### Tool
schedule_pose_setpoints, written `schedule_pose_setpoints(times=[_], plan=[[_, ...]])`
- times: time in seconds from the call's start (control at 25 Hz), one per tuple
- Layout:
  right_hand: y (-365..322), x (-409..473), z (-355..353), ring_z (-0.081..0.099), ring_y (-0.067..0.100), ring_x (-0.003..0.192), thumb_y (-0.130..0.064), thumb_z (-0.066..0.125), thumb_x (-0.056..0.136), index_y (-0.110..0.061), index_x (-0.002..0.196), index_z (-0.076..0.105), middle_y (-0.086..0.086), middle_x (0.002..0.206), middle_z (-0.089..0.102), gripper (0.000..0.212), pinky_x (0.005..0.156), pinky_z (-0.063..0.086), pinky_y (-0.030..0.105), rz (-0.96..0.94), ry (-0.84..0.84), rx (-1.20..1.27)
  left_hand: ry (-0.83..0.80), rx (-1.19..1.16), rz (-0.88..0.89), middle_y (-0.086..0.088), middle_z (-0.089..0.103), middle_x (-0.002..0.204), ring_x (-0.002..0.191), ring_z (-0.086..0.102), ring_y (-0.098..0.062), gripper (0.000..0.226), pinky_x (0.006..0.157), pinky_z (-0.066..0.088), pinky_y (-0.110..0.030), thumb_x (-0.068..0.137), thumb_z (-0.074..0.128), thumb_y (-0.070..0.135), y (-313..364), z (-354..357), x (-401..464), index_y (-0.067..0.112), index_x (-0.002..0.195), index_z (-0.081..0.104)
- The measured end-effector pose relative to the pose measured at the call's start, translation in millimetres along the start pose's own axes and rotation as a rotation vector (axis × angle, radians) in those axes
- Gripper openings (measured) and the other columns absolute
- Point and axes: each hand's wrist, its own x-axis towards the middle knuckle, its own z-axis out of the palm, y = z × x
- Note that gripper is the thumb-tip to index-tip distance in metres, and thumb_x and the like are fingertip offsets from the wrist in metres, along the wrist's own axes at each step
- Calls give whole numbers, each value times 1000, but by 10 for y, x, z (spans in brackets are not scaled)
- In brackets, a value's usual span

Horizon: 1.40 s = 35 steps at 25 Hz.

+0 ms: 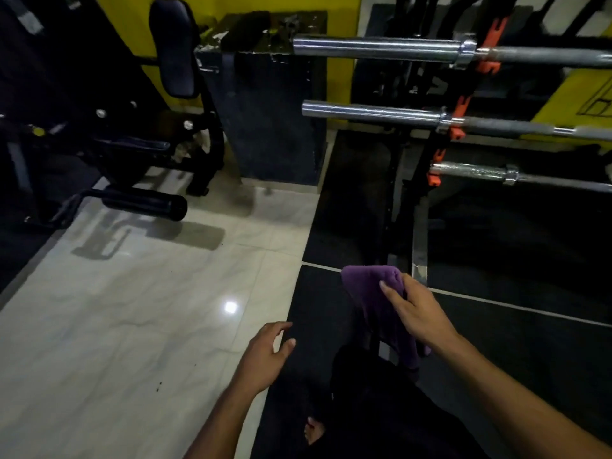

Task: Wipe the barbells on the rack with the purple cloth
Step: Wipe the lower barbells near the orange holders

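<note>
My right hand (419, 314) grips the crumpled purple cloth (374, 293), fingers curled w/ thumb on top. Left hand (265, 354) relaxed, holding nothing. Three chrome steel barbells (377, 49) on the black rack w/ orange hooks (462, 104), well above my fingers.

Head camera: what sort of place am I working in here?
Most likely a gym: steel barbells lie on a rack with orange hooks, and a padded exercise machine stands on the left.

Open gap between stacked barbells (374, 112)
</note>
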Motion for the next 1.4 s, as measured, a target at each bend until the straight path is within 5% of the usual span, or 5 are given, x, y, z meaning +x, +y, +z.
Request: schedule_pose_setpoints(times=[0.52, 0.76, 0.96, 1.2, 1.4], plan=[[226, 1604, -635, 65, 4, 95, -43, 50, 102, -26, 108, 68, -10, 101, 70, 25, 87, 52, 34, 195, 411, 315, -228, 365, 396, 18, 45, 141, 124, 44, 4, 43, 90, 21, 8, 100, 56, 39, 1531, -555, 2449, 32, 142, 49], [204, 2247, -1085, 65, -3, 85, -39, 50, 103, -25, 98, 69, -9, 93, 72, 24, 70, 47, 13, 263, 564, 423, -235, 384, 609, 16, 47, 141, 123, 43, 4, 43, 97, 28, -7, 100, 55, 38, 2561, -621, 3541, 31, 142, 50], [274, 2693, -1303, 65, 16, 91, -44, 51, 102, -16, 95, 66, 4, 96, 70, 32, 77, 48, 28, 352, 800, 427, -331, 478, 838, 17, 34, 154, 139, 36, -2, 46, 108, 27, -14, 100, 53, 42, 3100, -517, 4294, 32, 145, 47], [99, 2939, -2054, 64, 14, 102, -40, 48, 104, -20, 118, 68, -4, 111, 70, 31, 83, 44, 28, 384, 1120, 503, -257, 398, 1558, 2, 57, 140, 126, 55, -15, 38, 107, 45, -32, 99, 54, 27, 4735, -454, 4924, 18, 135, 61], [223, 3123, -2699, 59, 14, 104, -38, 46, 106, -20, 120, 63, 1, 115, 65, 28, 87, 38, 26, 373, 1328, 433, -222, 552, 1790, -5, 55, 143, 131, 51, -22, 46, 108, 45, -39, 99, 48, 33, 5975, -199, 5408, 13, 140, 56]])
